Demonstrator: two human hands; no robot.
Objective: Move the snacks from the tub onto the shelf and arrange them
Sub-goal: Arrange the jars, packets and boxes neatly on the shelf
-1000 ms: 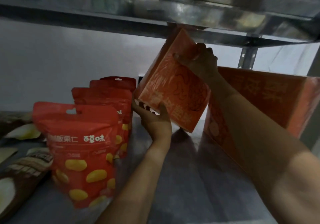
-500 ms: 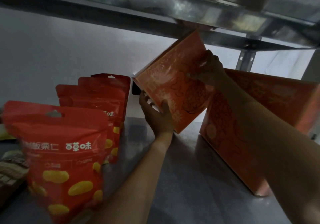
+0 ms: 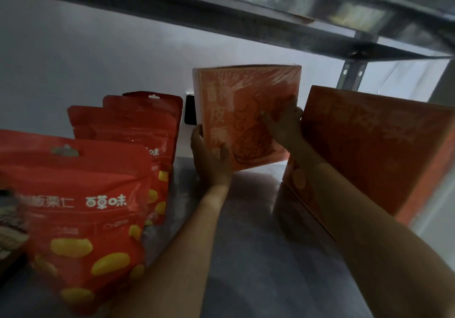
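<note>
While standing near-upright at the back of the shelf (image 3: 246, 243), held from both sides: an orange box (image 3: 246, 110), wrapped in shiny film. From the head view, the only one: left hand (image 3: 209, 160) gripping the box's lower left corner, thumb across the front face, fingers wrapped round the side. Right hand (image 3: 283, 125) laid on the front face near the right edge, fingers spread and fairly straight, pressing rather than clasping. Bottom edge of the box seemingly just touching or barely above the metal surface; hard to tell which. Just beside on the right, a second orange box (image 3: 379, 150), nearer the camera and set at an angle. On the left, a row of red pouches (image 3: 81, 194) standing one behind another, well apart from the held box. A dark packet (image 3: 9, 224) at the far left edge, blurred. Tub not visible.

Step in hand, as a judgement: placing and squaring this box on the shelf. Next move likely calls for setting the bottom edge flat, sliding back toward the wall, lining up with the neighbouring box, then letting go gently to avoid a tip forward.
</note>
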